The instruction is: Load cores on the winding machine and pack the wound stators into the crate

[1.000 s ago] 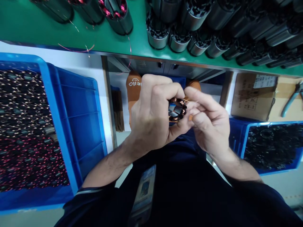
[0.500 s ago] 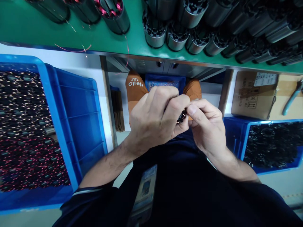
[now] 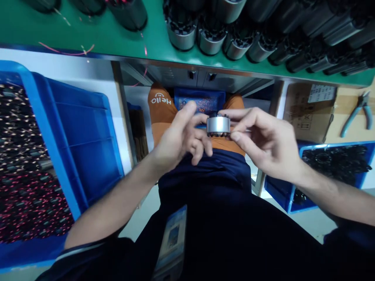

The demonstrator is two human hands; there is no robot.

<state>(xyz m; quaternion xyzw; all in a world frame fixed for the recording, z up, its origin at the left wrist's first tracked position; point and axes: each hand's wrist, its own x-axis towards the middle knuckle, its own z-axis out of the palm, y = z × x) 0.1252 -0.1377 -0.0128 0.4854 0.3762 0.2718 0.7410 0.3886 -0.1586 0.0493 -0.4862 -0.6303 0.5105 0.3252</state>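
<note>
A short motor stator [image 3: 218, 125], a silver metal ring with black toothed edges, is held over my lap. My right hand [image 3: 268, 142] grips it from the right, with the thumb below and the fingers above. To its left is my left hand [image 3: 183, 136], thumb raised, fingers loosely bent and apart. Its index fingertip comes up to the stator's left side; I cannot tell if it touches. Several similar stators [image 3: 211, 41] stand in stacked rows on the green bench [image 3: 158, 43].
At left, a blue crate [image 3: 79, 128] holds many stators wound with copper and red wire. On the right, pliers [image 3: 356, 113] lie on a cardboard box [image 3: 307, 113] above a blue bin [image 3: 290, 201] of black parts. Loose red wire [image 3: 66, 52] hangs at the bench edge.
My hands have moved apart. The stator, earlier mostly hidden in my left hand, is now in my right hand in full sight. The left fingers have opened, and the view has shifted slightly.
</note>
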